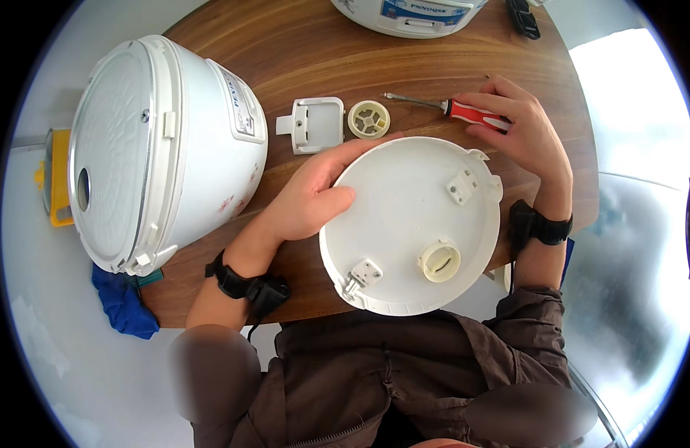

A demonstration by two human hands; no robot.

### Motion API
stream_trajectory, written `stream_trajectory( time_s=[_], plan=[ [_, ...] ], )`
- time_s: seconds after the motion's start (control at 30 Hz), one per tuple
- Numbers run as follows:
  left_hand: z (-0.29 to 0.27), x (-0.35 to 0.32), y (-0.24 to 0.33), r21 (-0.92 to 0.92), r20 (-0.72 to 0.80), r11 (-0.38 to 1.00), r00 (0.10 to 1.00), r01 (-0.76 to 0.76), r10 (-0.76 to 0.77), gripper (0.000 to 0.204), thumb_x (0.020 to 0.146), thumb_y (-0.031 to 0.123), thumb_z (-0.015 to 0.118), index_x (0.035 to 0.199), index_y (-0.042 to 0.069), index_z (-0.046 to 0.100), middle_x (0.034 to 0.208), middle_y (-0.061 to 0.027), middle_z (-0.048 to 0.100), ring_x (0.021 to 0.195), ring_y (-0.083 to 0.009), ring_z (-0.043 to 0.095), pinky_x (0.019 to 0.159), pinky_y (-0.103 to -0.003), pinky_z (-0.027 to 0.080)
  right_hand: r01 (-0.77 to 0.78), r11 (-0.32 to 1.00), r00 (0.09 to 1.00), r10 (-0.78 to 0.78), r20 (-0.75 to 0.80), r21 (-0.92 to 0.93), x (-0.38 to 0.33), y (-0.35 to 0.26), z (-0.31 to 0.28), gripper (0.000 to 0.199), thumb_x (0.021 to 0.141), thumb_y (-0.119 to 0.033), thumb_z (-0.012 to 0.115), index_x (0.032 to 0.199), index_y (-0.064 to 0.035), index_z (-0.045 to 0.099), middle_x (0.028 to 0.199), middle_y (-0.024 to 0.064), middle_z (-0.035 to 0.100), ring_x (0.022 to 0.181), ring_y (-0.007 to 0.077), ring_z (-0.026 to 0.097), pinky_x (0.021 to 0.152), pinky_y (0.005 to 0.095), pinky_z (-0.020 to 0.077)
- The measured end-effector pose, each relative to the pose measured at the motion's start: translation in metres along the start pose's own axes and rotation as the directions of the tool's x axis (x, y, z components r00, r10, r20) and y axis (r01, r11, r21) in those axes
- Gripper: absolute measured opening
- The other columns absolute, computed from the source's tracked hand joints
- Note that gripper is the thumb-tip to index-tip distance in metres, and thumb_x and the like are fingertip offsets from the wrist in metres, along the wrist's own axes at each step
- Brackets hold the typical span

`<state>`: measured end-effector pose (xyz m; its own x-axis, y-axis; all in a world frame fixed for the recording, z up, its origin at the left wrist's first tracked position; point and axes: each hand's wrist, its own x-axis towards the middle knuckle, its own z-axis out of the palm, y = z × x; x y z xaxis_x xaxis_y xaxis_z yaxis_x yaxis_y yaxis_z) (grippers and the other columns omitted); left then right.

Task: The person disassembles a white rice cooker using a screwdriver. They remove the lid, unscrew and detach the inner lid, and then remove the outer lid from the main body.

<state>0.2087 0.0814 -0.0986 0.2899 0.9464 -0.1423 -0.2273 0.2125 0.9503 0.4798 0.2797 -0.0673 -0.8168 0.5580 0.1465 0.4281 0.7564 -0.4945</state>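
Observation:
My left hand [315,196] grips the upper left rim of a round white plastic lid [390,201], thumb on its inner face and fingers behind it. The lid is tilted with its inside up, at the table's near edge. On it are a cream round vent socket [440,261], a white bracket [462,187] and a metal hinge piece [356,280]. My right hand [513,127] closes thumb and fingers around the red and black handle of a screwdriver [476,115], its shaft pointing left. Between the hands lie a cream slotted vent cap [369,119] and a white frame-shaped latch part [318,125].
A white rice cooker body [203,142] lies tipped at the left of the wooden table [278,45]. Another white appliance [412,19] stands at the far edge, with a black object [524,19] beside it. A blue cloth [125,302] and a yellow item [60,175] are at far left.

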Motion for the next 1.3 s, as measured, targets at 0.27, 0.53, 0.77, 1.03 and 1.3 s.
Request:
stream_trajectory(
  time_s=[0.27,0.53,0.77,1.03,1.3],
  plan=[
    [-0.002,0.005,-0.006,0.129,0.012,0.987,0.996,-0.092,0.092,0.069,0.086,0.020,0.055,0.150,-0.004,0.048,0.172,-0.0203,0.017,0.158,-0.0302,0.022,0.125,-0.043,0.022,-0.053,0.995,0.996,0.047,0.077,0.082,0.001,-0.002,0.000,0.046,0.071,-0.007,0.086,0.116,-0.0123,0.079,0.089,0.0052,0.059,0.078,0.0229,0.060,0.069,0.0339,0.0499],
    [-0.003,0.006,-0.005,0.127,0.026,0.990,0.998,-0.062,0.060,0.068,0.084,0.017,0.053,0.148,-0.005,0.050,0.172,-0.0215,0.015,0.159,-0.0311,0.019,0.125,-0.044,0.021,-0.018,0.995,0.997,0.010,0.081,0.097,0.000,0.001,0.004,0.046,0.071,-0.007,0.086,0.116,-0.0116,0.079,0.091,0.0051,0.060,0.079,0.0223,0.060,0.069,0.0333,0.0499],
    [-0.006,0.009,-0.006,0.159,0.017,0.984,0.997,-0.077,0.075,0.069,0.082,0.016,0.053,0.147,-0.005,0.051,0.173,-0.0212,0.015,0.159,-0.0306,0.019,0.125,-0.043,0.021,-0.021,0.993,0.993,0.008,0.115,0.116,0.003,0.009,-0.001,0.044,0.072,-0.004,0.085,0.115,-0.0099,0.079,0.092,0.0052,0.061,0.080,0.0224,0.060,0.070,0.0329,0.0497],
    [-0.015,0.030,-0.002,0.124,-0.029,0.992,0.999,-0.038,0.042,0.070,0.083,0.017,0.053,0.148,-0.007,0.049,0.172,-0.0183,0.019,0.157,-0.0288,0.026,0.125,-0.040,0.024,-0.002,0.986,0.997,-0.011,0.075,0.168,0.028,0.040,-0.014,0.032,0.080,-0.007,0.082,0.113,-0.0063,0.079,0.087,0.0060,0.062,0.077,0.0204,0.058,0.066,0.0322,0.0460],
    [-0.014,0.004,-0.011,0.045,0.086,0.993,0.990,-0.112,0.108,0.066,0.082,0.003,0.046,0.148,-0.003,0.050,0.172,-0.0204,0.018,0.158,-0.0281,0.023,0.123,-0.041,0.027,-0.003,0.982,0.996,-0.014,0.092,0.190,0.008,0.012,0.003,0.026,0.088,-0.015,0.078,0.112,-0.0053,0.079,0.086,0.0076,0.066,0.077,0.0200,0.059,0.065,0.0320,0.0456]
  ],
)
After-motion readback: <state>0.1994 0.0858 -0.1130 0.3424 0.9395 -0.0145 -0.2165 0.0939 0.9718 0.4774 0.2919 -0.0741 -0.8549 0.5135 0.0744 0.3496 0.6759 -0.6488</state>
